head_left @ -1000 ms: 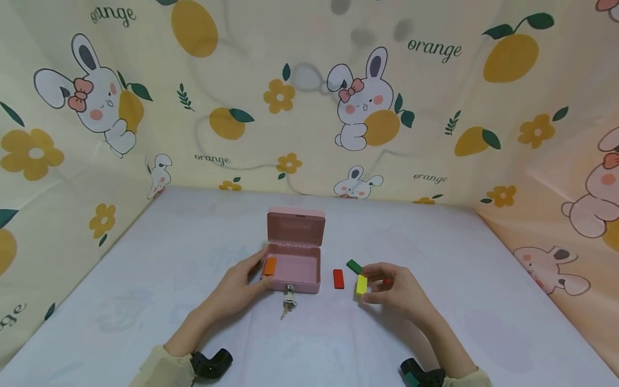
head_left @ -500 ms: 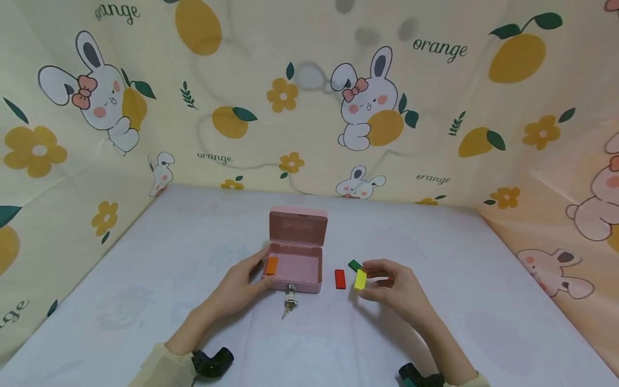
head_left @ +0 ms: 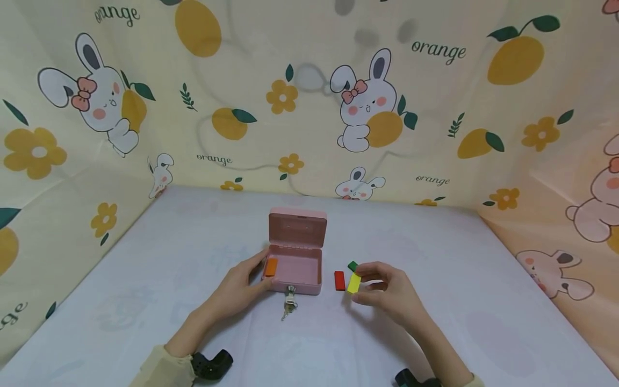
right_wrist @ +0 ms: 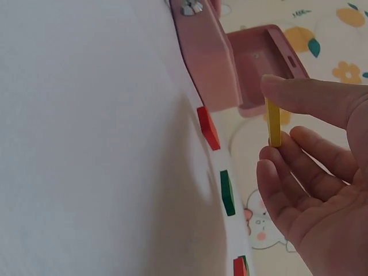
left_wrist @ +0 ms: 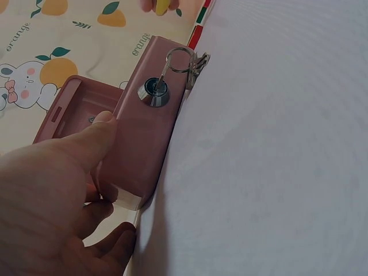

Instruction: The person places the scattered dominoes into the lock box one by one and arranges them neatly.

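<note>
A pink cash box [head_left: 301, 271] stands with its lid raised, an orange block [head_left: 271, 267] lying at the left inside. My left hand [head_left: 237, 285] grips the box's left side, with the thumb on the front rim. A key on a ring [head_left: 289, 305] hangs from the front lock [left_wrist: 154, 92]. Between thumb and fingertips, my right hand [head_left: 391, 290] pinches a yellow block [head_left: 354, 282], held upright above the table right of the box. Just left of that hand lies a red block [head_left: 339, 280]; a green block [head_left: 352, 266] shows partly behind its fingers.
In the right wrist view, another red block [right_wrist: 239, 267] with green behind it shows at the bottom edge. The white tabletop [head_left: 232, 215] meets a backdrop [head_left: 309, 123] printed with rabbits and oranges. Black straps [head_left: 213, 365] sit at the wrists.
My right hand, carrying the yellow block, has moved a little left toward the red block and the box. The left hand stays on the box.
</note>
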Demonstrator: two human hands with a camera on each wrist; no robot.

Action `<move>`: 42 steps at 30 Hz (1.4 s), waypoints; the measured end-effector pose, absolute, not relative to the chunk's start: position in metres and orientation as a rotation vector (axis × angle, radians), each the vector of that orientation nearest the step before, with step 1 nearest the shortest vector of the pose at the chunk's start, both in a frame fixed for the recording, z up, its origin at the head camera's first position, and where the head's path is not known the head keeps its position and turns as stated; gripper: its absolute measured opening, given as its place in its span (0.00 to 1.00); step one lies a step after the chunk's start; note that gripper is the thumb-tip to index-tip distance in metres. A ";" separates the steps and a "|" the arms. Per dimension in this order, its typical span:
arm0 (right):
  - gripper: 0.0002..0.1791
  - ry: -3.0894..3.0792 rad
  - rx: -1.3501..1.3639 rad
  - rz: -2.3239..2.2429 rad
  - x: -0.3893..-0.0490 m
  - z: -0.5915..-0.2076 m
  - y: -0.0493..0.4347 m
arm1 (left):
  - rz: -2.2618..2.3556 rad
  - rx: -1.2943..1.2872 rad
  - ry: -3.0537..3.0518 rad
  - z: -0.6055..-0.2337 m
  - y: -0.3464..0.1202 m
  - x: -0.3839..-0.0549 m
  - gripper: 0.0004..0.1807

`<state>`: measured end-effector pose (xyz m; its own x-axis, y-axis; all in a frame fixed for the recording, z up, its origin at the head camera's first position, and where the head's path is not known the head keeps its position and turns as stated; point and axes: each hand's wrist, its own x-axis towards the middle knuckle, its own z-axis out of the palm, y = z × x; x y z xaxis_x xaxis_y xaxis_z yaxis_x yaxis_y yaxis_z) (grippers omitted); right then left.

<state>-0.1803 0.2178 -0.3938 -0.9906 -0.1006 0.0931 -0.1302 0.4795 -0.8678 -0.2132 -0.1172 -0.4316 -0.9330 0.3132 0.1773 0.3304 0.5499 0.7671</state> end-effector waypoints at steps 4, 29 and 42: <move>0.28 -2.680 0.241 1.552 -0.181 -0.394 0.213 | -1.369 -0.570 -2.747 -0.430 -0.117 -0.213 0.45; 0.26 -2.651 0.402 1.466 -0.189 -0.384 0.190 | -1.377 -0.566 -2.754 -0.432 -0.118 -0.213 0.44; 0.25 -2.634 0.412 1.433 -0.196 -0.374 0.168 | -1.354 -0.564 -2.761 -0.431 -0.117 -0.212 0.44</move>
<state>-0.1957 0.1677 -0.3744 -0.9564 -0.1822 0.2283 -0.2907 0.5165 -0.8055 -0.2119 -0.1172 -0.4311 -0.9348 0.3119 0.1699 0.3253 0.5598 0.7621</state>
